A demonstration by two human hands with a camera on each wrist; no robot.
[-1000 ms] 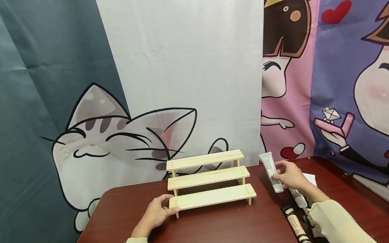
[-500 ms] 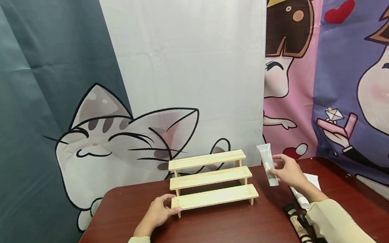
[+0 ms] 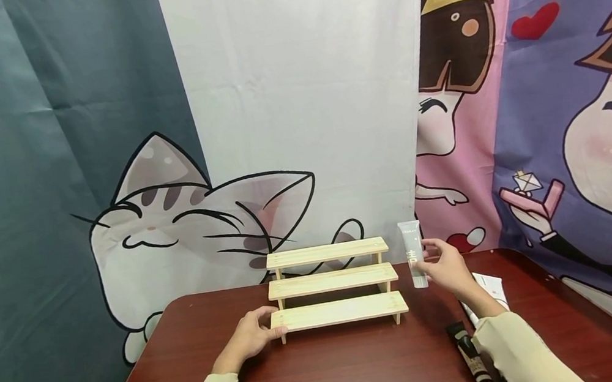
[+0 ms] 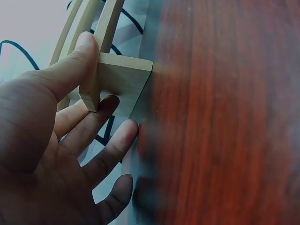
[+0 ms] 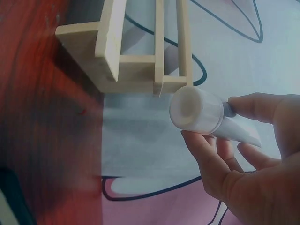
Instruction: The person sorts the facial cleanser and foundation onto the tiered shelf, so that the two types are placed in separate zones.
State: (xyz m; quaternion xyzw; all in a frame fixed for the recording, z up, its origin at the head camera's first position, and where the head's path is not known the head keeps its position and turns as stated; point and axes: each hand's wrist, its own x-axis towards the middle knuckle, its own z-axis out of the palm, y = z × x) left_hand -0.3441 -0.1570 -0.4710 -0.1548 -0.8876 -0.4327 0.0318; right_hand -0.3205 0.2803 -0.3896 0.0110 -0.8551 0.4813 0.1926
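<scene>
White squeeze tube (image 3: 411, 243), pinched in the right hand (image 3: 449, 268), has straightened up and drifted nearer the three-tier wooden rack (image 3: 332, 281), so they're side by side now; left hand (image 3: 250, 333) grips the bottom shelf (image 3: 340, 312).

Here's head cam high at 6 o'clock, facing fwd/down over table (image 3: 351, 368), L-wrist cam tight on 9 o'clock end of rack (image 3: 332, 282), R-wrist cam nr 3 o'clock end, rack in all 3!
</scene>
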